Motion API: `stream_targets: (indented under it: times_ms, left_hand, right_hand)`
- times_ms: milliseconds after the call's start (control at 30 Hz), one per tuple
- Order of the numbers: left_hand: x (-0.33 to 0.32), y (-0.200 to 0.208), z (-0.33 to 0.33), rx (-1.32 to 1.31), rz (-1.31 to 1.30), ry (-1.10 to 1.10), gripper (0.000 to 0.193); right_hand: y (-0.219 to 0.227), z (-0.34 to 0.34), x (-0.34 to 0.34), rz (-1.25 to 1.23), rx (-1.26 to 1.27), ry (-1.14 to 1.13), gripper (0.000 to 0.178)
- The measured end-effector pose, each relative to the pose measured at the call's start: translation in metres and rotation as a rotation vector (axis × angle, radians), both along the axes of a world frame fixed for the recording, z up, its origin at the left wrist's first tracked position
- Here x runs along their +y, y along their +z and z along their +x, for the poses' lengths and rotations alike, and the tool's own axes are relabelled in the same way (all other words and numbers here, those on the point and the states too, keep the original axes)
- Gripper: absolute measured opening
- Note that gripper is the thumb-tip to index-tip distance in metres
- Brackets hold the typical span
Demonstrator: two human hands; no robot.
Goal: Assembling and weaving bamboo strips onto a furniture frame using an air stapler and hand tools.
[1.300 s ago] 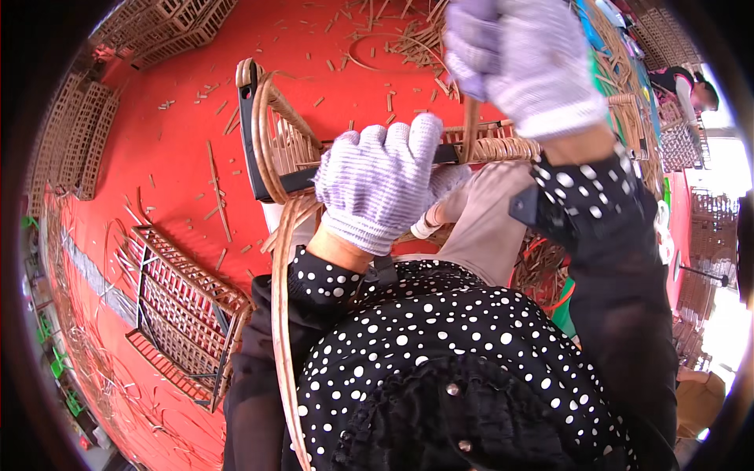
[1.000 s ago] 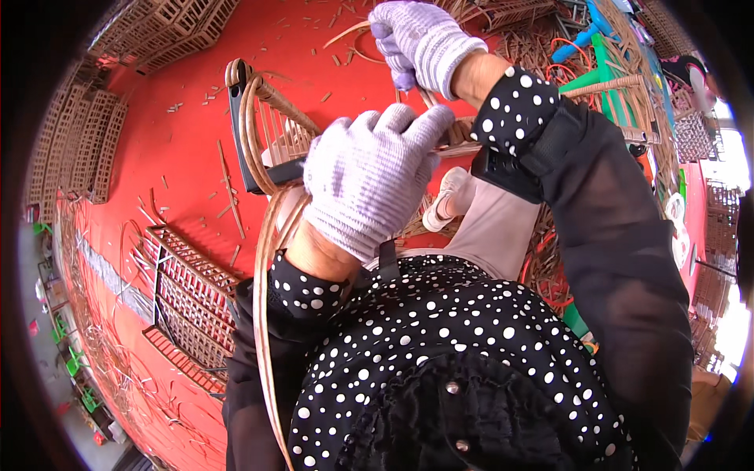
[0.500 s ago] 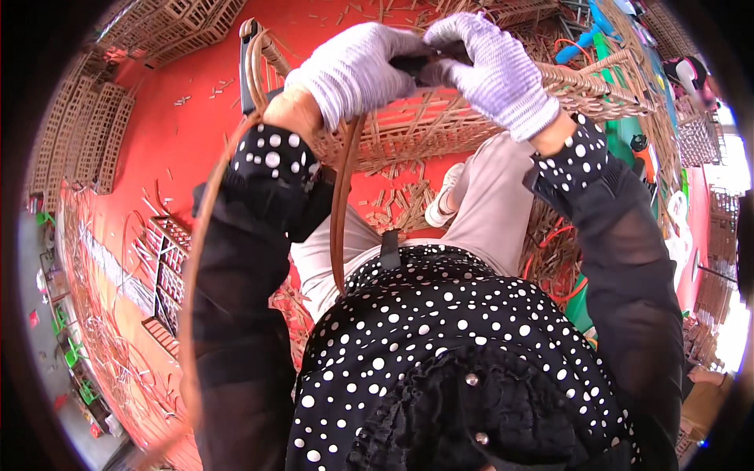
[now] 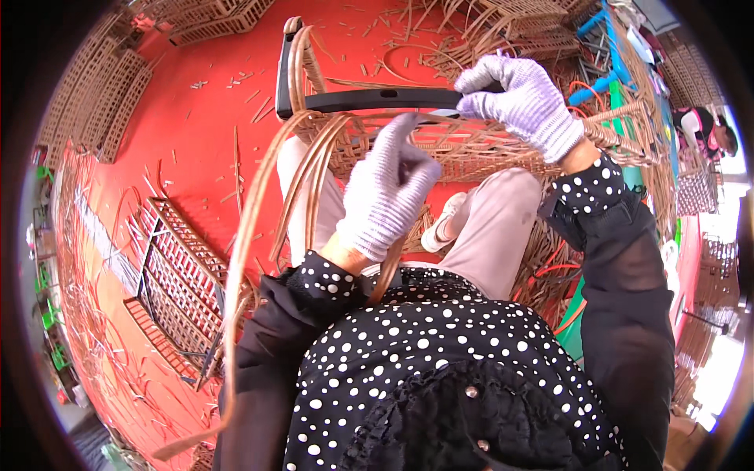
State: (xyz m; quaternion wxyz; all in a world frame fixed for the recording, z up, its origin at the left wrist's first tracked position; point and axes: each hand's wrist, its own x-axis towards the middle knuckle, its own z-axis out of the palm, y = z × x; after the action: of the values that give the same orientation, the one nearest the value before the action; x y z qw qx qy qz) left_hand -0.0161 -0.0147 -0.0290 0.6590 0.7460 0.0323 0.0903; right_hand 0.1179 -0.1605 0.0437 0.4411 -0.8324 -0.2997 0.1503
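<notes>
A partly woven basket-like piece (image 4: 487,149) of brown flat strips lies across in front of my knees, with a black frame bar (image 4: 377,99) along its far left side. My gloved right hand (image 4: 522,102) pinches the bar's right end between thumb and curled fingers. Nearer to me, my gloved left hand (image 4: 389,188) is raised with forefinger and thumb apart, just below the bar; nothing shows between them. Long loose brown strips (image 4: 314,177) hang from the frame's left corner, left of that hand. Another strip (image 4: 386,275) passes beneath the left wrist.
Scraps of cut strip litter the red floor (image 4: 212,118). A woven panel on a black frame (image 4: 184,275) lies at left. Stacked woven pieces (image 4: 98,102) stand at far left. Blue tubing (image 4: 593,90) and a person (image 4: 703,129) are at the far right.
My left hand has drawn back toward me, away from the right hand, uncovering the black bar. My right hand has shifted slightly right and nearer. The loose strips have swung.
</notes>
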Motion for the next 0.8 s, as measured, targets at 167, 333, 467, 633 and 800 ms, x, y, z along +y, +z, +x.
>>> stream_targets:
  times_ms: [167, 333, 467, 633, 800]
  left_hand:
    - [0.002, 0.001, 0.002, 0.026, -0.113, -0.017, 0.056]
    - [-0.004, 0.012, 0.028, 0.169, -0.140, -0.132, 0.059]
    - [-0.013, 0.017, 0.029, 0.185, -0.453, -0.195, 0.045]
    - [-0.035, -0.007, 0.024, 0.031, -0.222, -0.007, 0.022]
    - [-0.049, -0.018, 0.004, -0.342, 0.424, -0.062, 0.015]
  right_hand:
    - [0.004, -0.001, 0.001, -0.042, -0.083, 0.066, 0.021]
    - [0.001, -0.006, -0.001, -0.072, -0.074, 0.051, 0.021]
    - [-0.002, -0.007, -0.005, 0.014, -0.095, 0.111, 0.022]
    - [-0.003, -0.014, -0.007, -0.043, -0.083, 0.062, 0.023]
    - [-0.005, -0.023, -0.012, 0.027, -0.165, 0.155, 0.027]
